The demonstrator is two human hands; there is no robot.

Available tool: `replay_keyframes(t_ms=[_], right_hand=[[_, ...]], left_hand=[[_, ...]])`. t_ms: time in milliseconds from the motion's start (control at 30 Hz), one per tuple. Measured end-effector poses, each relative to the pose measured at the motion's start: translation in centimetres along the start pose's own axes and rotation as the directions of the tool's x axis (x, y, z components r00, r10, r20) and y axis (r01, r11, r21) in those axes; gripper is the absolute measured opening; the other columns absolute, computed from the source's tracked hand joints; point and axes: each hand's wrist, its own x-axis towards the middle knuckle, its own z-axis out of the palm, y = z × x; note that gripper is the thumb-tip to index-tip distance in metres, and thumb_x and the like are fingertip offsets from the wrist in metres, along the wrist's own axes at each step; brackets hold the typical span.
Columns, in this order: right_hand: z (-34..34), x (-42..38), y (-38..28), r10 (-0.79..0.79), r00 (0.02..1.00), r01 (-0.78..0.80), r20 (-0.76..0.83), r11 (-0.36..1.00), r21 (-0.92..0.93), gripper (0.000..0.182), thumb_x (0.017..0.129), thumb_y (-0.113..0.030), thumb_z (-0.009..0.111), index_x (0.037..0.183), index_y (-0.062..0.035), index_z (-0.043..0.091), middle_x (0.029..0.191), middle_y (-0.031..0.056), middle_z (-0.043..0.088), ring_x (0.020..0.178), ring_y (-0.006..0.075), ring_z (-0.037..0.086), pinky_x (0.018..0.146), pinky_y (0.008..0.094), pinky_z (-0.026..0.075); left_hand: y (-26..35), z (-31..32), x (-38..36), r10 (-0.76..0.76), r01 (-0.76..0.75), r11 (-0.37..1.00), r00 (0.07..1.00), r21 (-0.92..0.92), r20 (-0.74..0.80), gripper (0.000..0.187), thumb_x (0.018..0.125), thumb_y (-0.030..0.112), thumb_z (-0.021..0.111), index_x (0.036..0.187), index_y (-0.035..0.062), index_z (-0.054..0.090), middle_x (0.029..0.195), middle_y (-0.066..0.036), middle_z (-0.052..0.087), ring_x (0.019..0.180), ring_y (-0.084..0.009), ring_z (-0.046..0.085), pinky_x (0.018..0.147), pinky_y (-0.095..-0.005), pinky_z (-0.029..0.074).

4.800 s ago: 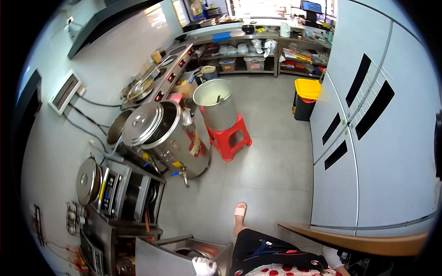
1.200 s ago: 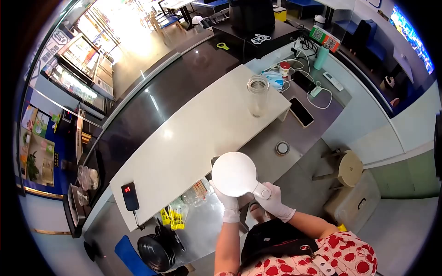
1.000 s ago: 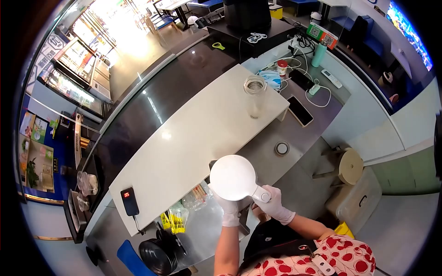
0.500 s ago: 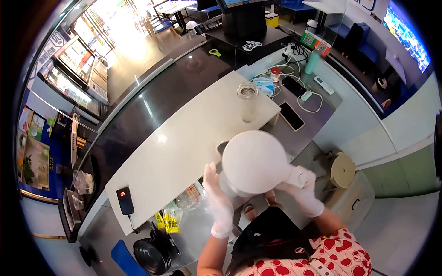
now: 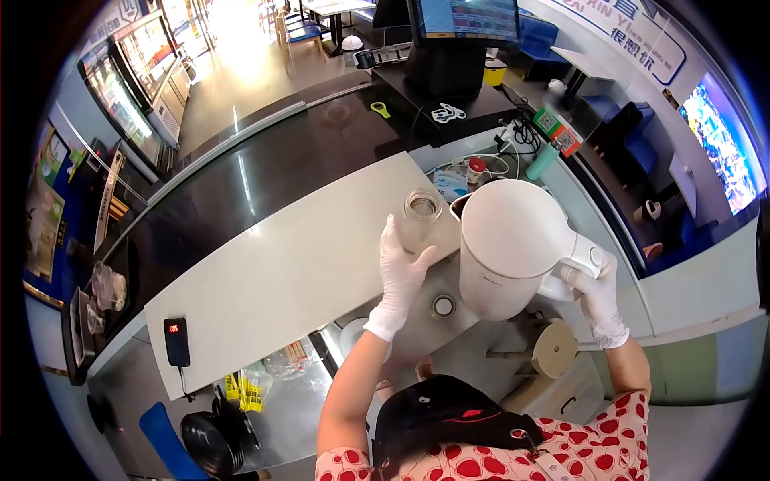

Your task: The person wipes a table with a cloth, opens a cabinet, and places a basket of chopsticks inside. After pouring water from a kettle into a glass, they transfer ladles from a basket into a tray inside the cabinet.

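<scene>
My right hand (image 5: 592, 297), in a white glove, is wrapped round the handle of a white electric kettle (image 5: 501, 280), lifted at the right of the counter. Its lid covers the top, and the spout points left, toward a clear glass bottle (image 5: 421, 210). That bottle stands uncapped near the counter's right end. Beside it, my left hand (image 5: 403, 271), also gloved, has fingers and thumb apart, the fingertips right at the glass. Below, between both hands, lies a small round base (image 5: 443, 305) with a pale centre.
The white counter (image 5: 281, 264) carries a power bank (image 5: 176, 341) with a lit display at its left end. Behind the kettle are a red-capped jar (image 5: 476, 169), cables and a green bottle (image 5: 543, 161). A round stool (image 5: 555, 359) stands at lower right; black bowls (image 5: 210, 443) sit lower left.
The kettle has been raised and moved right and away from my body. My left hand has left the kettle's side and reached forward to the glass bottle. The view has shifted.
</scene>
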Motion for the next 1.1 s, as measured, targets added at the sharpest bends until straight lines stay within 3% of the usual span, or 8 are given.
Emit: replay_keyframes(t_ms=[167, 233, 400, 567, 633, 800, 933, 1100], right_hand=[[-0.6, 4.4, 0.1, -0.026, 0.996, 0.034, 0.085, 0.994, -0.100, 0.040, 0.069, -0.005, 0.067, 0.108, 0.0041, 0.063, 0.078, 0.0005, 0.063, 0.059, 0.0049, 0.052, 0.054, 0.0191, 0.041], [-0.7, 5.5, 0.1, 0.009, 0.990, 0.014, 0.144, 0.986, -0.164, 0.031, 0.073, -0.003, 0.066, 0.103, 0.0029, 0.064, 0.081, -0.0009, 0.063, 0.064, 0.0034, 0.053, 0.058, 0.0194, 0.043], [0.2, 7.4, -0.9, 0.032, 0.982, 0.008, 0.188, 0.978, -0.209, 0.034, 0.071, -0.004, 0.066, 0.104, 0.0031, 0.064, 0.079, -0.0003, 0.063, 0.062, 0.0041, 0.052, 0.056, 0.0195, 0.042], [1.3, 7.9, -2.1, -0.002, 0.980, 0.052, 0.197, 0.967, -0.248, 0.029, 0.073, -0.004, 0.067, 0.100, 0.0016, 0.065, 0.080, -0.0017, 0.063, 0.064, 0.0031, 0.052, 0.058, 0.0196, 0.043], [1.5, 7.9, -2.9, 0.061, 0.976, 0.008, 0.210, 0.950, -0.313, 0.029, 0.073, -0.004, 0.067, 0.101, 0.0018, 0.065, 0.079, -0.0019, 0.063, 0.064, 0.0034, 0.052, 0.058, 0.0195, 0.043], [1.6, 7.8, -3.5, 0.100, 0.972, -0.028, 0.211, 0.947, -0.320, 0.031, 0.073, -0.003, 0.066, 0.104, 0.0018, 0.065, 0.079, -0.0022, 0.062, 0.062, 0.0031, 0.050, 0.056, 0.0189, 0.041], [1.8, 7.6, -3.3, 0.048, 0.975, 0.029, 0.219, 0.942, -0.334, 0.041, 0.072, -0.001, 0.060, 0.113, 0.0034, 0.062, 0.082, -0.0009, 0.064, 0.058, 0.0026, 0.049, 0.052, 0.0180, 0.038], [1.7, 7.3, -3.7, 0.037, 0.977, 0.036, 0.209, 0.941, -0.336, 0.040, 0.071, -0.002, 0.060, 0.111, 0.0033, 0.063, 0.080, -0.0016, 0.063, 0.058, 0.0031, 0.049, 0.053, 0.0185, 0.039]], left_hand=[[-1.3, 1.8, 1.4, 0.027, -0.024, 0.998, 0.999, 0.066, -0.037, 0.084, 0.071, 0.015, 0.076, 0.139, -0.0035, 0.029, 0.137, -0.023, 0.039, 0.126, -0.0374, 0.040, 0.105, -0.0420, 0.034], [-1.5, 1.4, 1.1, 0.036, -0.030, 0.993, 0.998, 0.111, -0.051, 0.083, 0.072, 0.014, 0.076, 0.138, -0.0038, 0.029, 0.136, -0.023, 0.039, 0.126, -0.0376, 0.040, 0.105, -0.0422, 0.034], [-2.2, -1.2, -1.3, -0.021, 0.038, 0.987, 0.994, 0.154, -0.111, 0.072, 0.079, 0.009, 0.069, 0.138, -0.0036, 0.031, 0.137, -0.020, 0.040, 0.129, -0.0325, 0.039, 0.107, -0.0391, 0.032], [-5.0, -3.3, -3.3, -0.078, 0.098, 0.993, 0.969, 0.073, -0.235, 0.060, 0.082, 0.004, 0.061, 0.135, -0.0052, 0.035, 0.133, -0.023, 0.042, 0.125, -0.0361, 0.041, 0.106, -0.0418, 0.033], [-6.3, -4.1, -3.7, -0.106, 0.114, 0.993, 0.959, 0.015, -0.264, 0.058, 0.083, 0.002, 0.059, 0.135, -0.0048, 0.035, 0.134, -0.022, 0.042, 0.126, -0.0349, 0.041, 0.106, -0.0416, 0.032], [-7.4, -4.6, -4.2, -0.045, 0.067, 0.995, 0.966, 0.077, -0.256, 0.053, 0.084, 0.000, 0.057, 0.134, -0.0032, 0.038, 0.130, -0.020, 0.046, 0.123, -0.0323, 0.046, 0.103, -0.0388, 0.038], [-7.7, -4.4, -4.3, -0.088, 0.081, 0.996, 0.945, -0.035, -0.315, 0.050, 0.084, -0.002, 0.056, 0.132, -0.0030, 0.041, 0.128, -0.019, 0.048, 0.120, -0.0303, 0.049, 0.101, -0.0369, 0.041], [-8.4, -4.3, -4.4, -0.087, 0.071, 0.995, 0.945, -0.064, -0.316, 0.048, 0.084, -0.003, 0.055, 0.131, -0.0033, 0.042, 0.127, -0.019, 0.049, 0.119, -0.0294, 0.051, 0.100, -0.0361, 0.042]])
